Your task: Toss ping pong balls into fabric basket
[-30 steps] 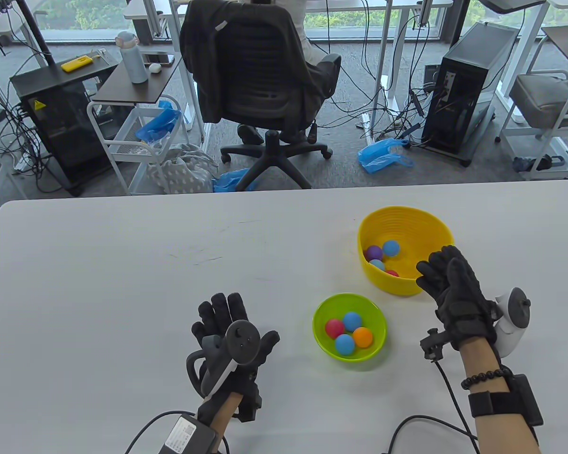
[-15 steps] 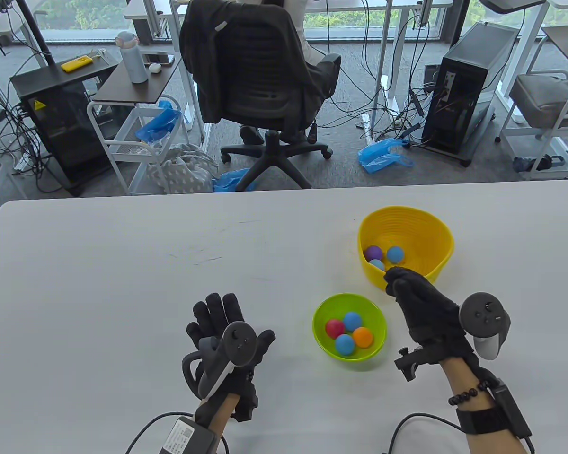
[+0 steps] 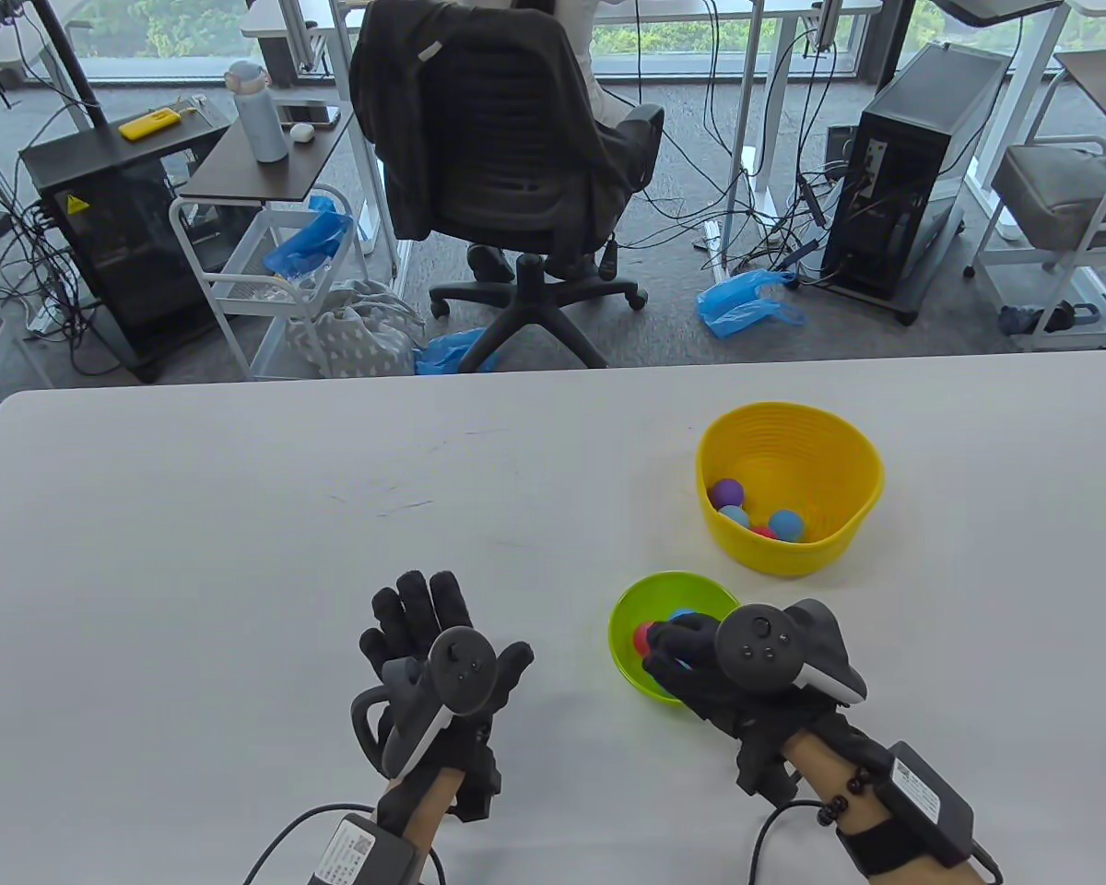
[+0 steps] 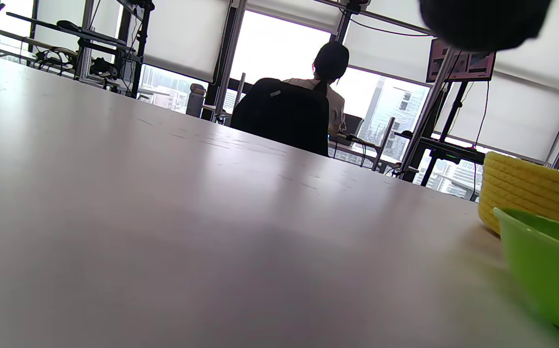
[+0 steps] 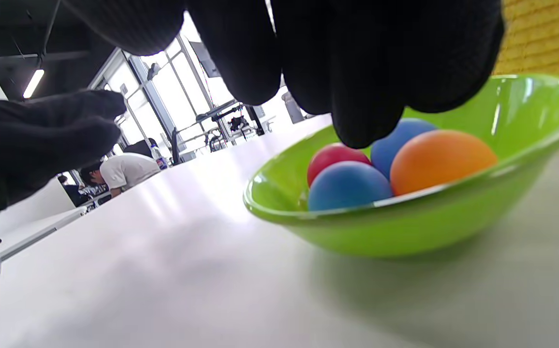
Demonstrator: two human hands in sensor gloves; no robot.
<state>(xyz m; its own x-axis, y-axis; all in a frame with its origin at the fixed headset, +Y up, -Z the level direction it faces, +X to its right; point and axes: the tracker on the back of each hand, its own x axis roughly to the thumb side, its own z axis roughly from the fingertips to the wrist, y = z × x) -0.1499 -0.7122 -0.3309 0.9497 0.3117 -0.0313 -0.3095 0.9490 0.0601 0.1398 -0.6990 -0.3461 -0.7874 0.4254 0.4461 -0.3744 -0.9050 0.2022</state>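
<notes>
The yellow fabric basket (image 3: 793,419) stands at the right middle of the table and holds several balls: a purple ball (image 3: 727,493), two blue ones and a red one. It also shows in the left wrist view (image 4: 526,186). Nearer me is a green bowl (image 3: 629,616) with a red ball (image 5: 332,157), two blue balls (image 5: 347,187) and an orange ball (image 5: 441,159). My right hand (image 3: 671,647) hovers over the bowl. Its fingers (image 5: 357,72) hang spread just above the balls and hold nothing. My left hand (image 3: 433,636) rests flat and open on the table, left of the bowl.
The white table (image 3: 240,516) stretches wide to the left and far side. The bowl's rim (image 4: 540,261) is close to the right of my left hand. An office chair (image 3: 507,157) with a seated person, carts and cables are beyond the far edge.
My right hand pulled back from the basket's near right rim and moved left to hover over the green bowl. A blue ball rolled toward the basket's near side. My left hand barely moved.
</notes>
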